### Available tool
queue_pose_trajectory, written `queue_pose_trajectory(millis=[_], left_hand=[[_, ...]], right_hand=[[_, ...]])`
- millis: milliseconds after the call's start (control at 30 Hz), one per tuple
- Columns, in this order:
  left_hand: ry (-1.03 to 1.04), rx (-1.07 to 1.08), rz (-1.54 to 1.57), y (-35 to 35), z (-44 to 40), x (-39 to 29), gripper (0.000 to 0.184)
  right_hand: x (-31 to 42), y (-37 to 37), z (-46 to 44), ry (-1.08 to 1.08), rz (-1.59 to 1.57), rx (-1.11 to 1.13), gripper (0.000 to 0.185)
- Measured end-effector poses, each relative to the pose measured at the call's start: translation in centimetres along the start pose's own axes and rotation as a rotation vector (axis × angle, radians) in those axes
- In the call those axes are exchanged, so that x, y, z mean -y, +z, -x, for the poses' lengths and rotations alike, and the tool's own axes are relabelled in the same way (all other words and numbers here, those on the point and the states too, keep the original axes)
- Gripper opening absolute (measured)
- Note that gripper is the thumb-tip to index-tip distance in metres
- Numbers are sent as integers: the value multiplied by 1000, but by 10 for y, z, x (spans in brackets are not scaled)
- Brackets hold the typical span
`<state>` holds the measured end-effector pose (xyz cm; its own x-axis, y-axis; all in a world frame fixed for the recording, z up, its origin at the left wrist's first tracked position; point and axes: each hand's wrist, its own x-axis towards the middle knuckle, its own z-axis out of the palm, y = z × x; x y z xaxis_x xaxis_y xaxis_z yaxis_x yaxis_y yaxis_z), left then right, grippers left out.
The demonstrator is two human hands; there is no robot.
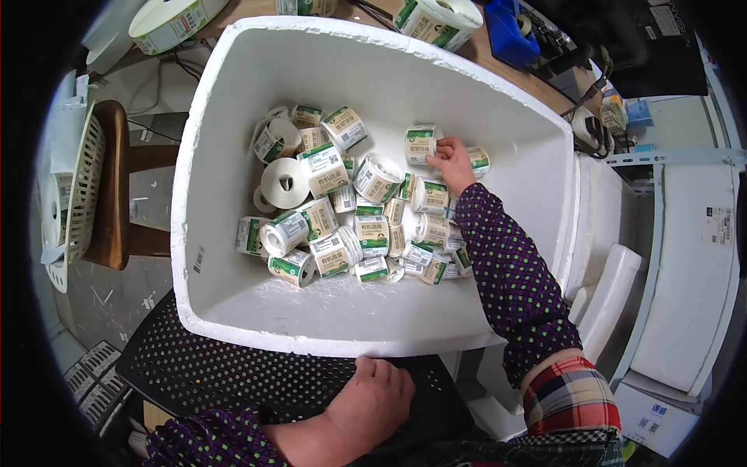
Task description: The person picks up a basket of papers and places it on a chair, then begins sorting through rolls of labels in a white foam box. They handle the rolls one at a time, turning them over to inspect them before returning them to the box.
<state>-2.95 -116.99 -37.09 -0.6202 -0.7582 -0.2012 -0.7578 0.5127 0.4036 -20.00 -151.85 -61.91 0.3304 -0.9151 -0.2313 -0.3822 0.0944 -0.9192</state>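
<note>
Label roll (419, 147): btwn R thumb & fingers, inside box, toward far wall, up & R of main pile.
R hand (453, 165): pinching roll by its R edge; dotted purple sleeve.
L hand (375, 398): fingers curled, by near rim; palm hidden, can't tell if holding anything.
Pile (371, 233): many grn/tan/wht rolls, jumbled, some on sides.
Foam box (182, 167): wht, open-top, on blk perforated surface (226, 350).
Desk (490, 68): beyond box, w/ blue tape dispenser (510, 37).
</note>
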Motion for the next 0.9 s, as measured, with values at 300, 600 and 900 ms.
queue_pose_trajectory(millis=[300,600,900], left_hand=[[11,39,-14,-2,-1,0,31],[11,43,-13,1,-2,-1,31],[14,37,-2,-1,-2,-2,30]], right_hand=[[7,2,7,-78,349,-65,46],[13,8,8,-109,449,-149,41],[47,28,13,-403,1001,-18,25]])
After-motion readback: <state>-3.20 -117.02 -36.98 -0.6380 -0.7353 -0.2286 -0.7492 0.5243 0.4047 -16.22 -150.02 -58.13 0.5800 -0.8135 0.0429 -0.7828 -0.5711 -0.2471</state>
